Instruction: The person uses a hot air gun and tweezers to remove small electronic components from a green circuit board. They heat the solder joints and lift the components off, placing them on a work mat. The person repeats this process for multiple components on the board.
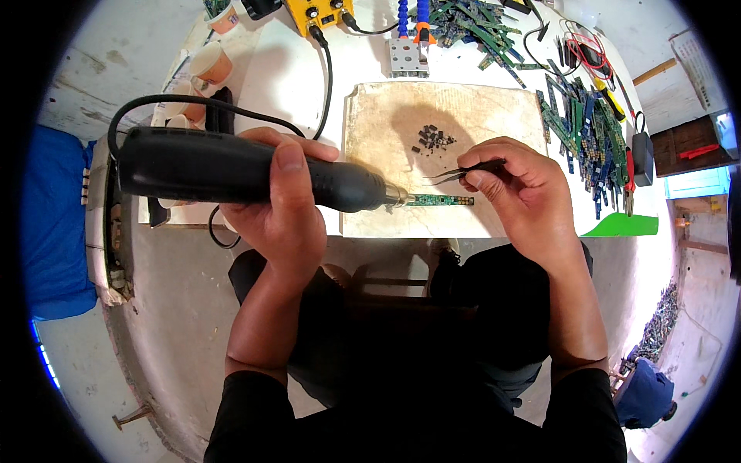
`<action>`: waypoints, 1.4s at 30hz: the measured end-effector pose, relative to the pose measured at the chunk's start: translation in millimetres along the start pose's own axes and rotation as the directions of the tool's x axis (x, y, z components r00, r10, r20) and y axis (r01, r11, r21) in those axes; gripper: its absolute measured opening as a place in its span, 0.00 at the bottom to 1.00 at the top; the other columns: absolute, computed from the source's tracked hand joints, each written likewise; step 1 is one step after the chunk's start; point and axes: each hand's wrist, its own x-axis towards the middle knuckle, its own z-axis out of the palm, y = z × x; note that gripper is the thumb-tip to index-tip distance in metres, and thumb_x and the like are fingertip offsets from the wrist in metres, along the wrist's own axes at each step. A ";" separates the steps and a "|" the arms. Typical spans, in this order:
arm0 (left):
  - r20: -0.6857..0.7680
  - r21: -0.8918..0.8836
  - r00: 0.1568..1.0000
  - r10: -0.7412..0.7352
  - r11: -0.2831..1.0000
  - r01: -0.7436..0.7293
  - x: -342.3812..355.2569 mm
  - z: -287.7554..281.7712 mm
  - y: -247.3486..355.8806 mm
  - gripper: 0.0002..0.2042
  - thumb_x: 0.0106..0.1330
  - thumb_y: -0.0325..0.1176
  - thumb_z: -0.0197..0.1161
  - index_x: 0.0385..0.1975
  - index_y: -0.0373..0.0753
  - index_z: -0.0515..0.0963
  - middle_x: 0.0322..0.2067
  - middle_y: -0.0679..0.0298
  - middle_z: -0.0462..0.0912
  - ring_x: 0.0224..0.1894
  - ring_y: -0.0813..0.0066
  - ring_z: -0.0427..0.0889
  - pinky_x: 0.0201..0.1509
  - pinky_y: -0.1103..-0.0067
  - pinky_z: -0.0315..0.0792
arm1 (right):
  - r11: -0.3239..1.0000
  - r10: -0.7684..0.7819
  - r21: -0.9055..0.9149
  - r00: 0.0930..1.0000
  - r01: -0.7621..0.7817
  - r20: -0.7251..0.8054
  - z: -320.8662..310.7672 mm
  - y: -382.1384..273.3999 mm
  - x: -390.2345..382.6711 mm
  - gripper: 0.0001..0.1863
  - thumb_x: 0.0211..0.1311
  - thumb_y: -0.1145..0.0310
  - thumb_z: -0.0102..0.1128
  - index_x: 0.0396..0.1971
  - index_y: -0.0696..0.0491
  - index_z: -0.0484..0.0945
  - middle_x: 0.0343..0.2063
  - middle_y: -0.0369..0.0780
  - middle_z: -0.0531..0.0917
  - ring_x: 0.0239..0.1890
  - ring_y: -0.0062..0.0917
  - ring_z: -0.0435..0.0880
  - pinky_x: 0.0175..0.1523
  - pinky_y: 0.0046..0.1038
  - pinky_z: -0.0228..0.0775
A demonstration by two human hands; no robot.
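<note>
My left hand (282, 193) is wrapped round a black hot air gun (208, 166), its metal nozzle (395, 194) pointing right. Just past the nozzle lies a narrow green circuit board (440, 200), its left end hidden behind the nozzle. In my right hand (525, 189), a pair of dark tweezers (482, 167) is pinched between thumb and fingers, tips pointing left above the board. A small pile of black chips (434, 139) rests farther back on the scorched, pale work board (370, 123). Whether the tweezers' tips grip anything is too small to tell.
Heaps of green circuit strips (583, 131) lie at the right and more (471, 31) at the back. A yellow control box (318, 14) stands at the back, its black cable running to the gun. Paper cups (211, 63) line the left edge; a metal block (407, 58) sits behind the board.
</note>
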 end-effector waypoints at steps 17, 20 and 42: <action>-0.021 0.068 1.000 0.004 0.998 -0.003 7.1 -6.7 0.2 0.08 0.68 0.32 0.59 0.38 0.34 0.71 0.24 0.57 0.83 0.29 0.74 0.82 0.41 0.79 0.76 | 0.958 -0.145 -0.241 0.988 0.153 0.052 15.5 -10.0 -1.9 0.06 0.59 0.82 0.62 0.36 0.60 0.79 0.32 0.41 0.83 0.35 0.26 0.84 0.41 0.23 0.74; -0.024 0.082 1.000 0.001 0.997 0.001 7.5 -9.4 0.3 0.08 0.68 0.32 0.59 0.37 0.34 0.71 0.24 0.57 0.83 0.29 0.74 0.82 0.42 0.79 0.76 | 0.945 -0.202 -0.250 0.978 0.209 0.055 24.2 -6.8 -1.0 0.05 0.57 0.82 0.63 0.34 0.60 0.79 0.32 0.44 0.83 0.34 0.32 0.84 0.39 0.25 0.74; -0.030 0.040 0.999 0.013 0.999 -0.012 6.5 -5.9 -0.1 0.07 0.68 0.29 0.60 0.38 0.33 0.72 0.25 0.58 0.82 0.29 0.74 0.83 0.40 0.79 0.77 | 0.925 -0.221 -0.300 0.973 0.232 0.073 27.3 -5.1 -0.1 0.06 0.57 0.82 0.62 0.34 0.59 0.79 0.31 0.43 0.83 0.33 0.32 0.84 0.38 0.25 0.74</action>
